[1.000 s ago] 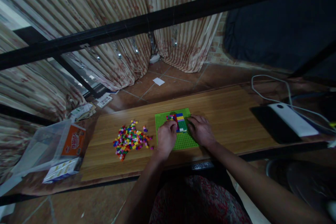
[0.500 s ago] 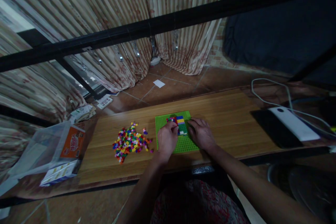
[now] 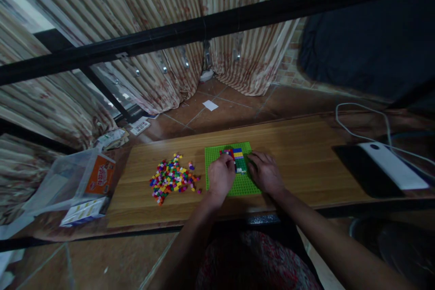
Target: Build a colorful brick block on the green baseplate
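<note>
A green studded baseplate [image 3: 212, 150] lies on the wooden board. Near its middle sits a patch of small building bricks [image 3: 239, 156] in red, blue, yellow, lilac, green and white. My left hand [image 3: 220, 174] is over the left part of this patch, its fingers closed in a pinch at the red bricks; whatever lies between the fingertips is too small and covered to make out. At the plate's right edge rests my right hand [image 3: 267, 172], fingers loosely bent and reaching onto the plate. No brick shows in it, and its fingertips are partly hidden.
Loose coloured bricks [image 3: 173, 176] are heaped left of the plate on the wooden board [image 3: 299, 154]. Farther left stand a clear plastic bin [image 3: 64, 176] and a small box [image 3: 84, 210]. A black-and-white flat device [image 3: 390, 163] with a white cable [image 3: 360, 133] lies at right.
The whole view has shifted slightly, with the scene now a little farther right. My left hand stays pinched at the brick patch, and my right hand stays at the plate's right edge.
</note>
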`<state>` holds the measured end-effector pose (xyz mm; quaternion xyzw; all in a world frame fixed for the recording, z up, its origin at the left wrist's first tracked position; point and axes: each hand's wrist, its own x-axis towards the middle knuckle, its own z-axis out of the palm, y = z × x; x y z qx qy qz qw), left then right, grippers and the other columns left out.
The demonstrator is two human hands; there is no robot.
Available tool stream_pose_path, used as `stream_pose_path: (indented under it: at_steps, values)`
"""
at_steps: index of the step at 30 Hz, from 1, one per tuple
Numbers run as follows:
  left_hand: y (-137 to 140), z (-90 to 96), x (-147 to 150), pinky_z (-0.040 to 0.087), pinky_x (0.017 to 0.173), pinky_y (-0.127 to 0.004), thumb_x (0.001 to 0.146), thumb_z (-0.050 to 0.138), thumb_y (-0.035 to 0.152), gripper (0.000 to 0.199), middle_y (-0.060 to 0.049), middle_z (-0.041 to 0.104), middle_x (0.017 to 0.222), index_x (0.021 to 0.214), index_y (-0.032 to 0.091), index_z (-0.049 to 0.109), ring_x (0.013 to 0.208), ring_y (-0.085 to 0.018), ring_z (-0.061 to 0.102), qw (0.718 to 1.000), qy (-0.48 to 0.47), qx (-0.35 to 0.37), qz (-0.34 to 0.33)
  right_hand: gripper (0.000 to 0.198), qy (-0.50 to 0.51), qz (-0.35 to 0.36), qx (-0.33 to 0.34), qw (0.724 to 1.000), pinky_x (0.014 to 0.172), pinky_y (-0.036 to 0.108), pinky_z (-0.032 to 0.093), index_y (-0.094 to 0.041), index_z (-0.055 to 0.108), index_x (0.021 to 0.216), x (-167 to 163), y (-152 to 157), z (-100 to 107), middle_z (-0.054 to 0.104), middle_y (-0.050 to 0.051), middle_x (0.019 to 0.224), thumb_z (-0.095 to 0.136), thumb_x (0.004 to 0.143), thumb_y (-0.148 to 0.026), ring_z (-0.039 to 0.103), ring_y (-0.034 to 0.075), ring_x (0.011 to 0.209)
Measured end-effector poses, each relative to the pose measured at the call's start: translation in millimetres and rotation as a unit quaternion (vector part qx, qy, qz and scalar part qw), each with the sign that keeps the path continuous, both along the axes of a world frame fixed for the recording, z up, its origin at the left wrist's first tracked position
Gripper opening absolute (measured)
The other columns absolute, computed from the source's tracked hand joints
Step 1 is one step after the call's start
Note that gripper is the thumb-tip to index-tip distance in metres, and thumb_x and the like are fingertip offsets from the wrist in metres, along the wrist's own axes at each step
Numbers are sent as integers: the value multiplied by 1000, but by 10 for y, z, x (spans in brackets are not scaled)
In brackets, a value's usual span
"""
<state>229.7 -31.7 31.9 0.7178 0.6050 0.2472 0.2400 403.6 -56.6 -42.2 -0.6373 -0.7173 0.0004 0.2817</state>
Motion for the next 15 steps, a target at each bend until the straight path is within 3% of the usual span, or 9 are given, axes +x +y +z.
stream_pose_path:
  at_steps: [15]
  values:
    - [-16, 38, 62, 42, 66, -25, 88, 49, 19, 21, -3, 72, 78, 82, 22, 70, 70, -15, 64, 998, 35, -33, 27, 32, 0, -2, 0, 1000, 95, 43, 42, -17, 64, 116, 2, 0, -29, 62, 13, 122, 47, 91, -29, 53, 28, 110]
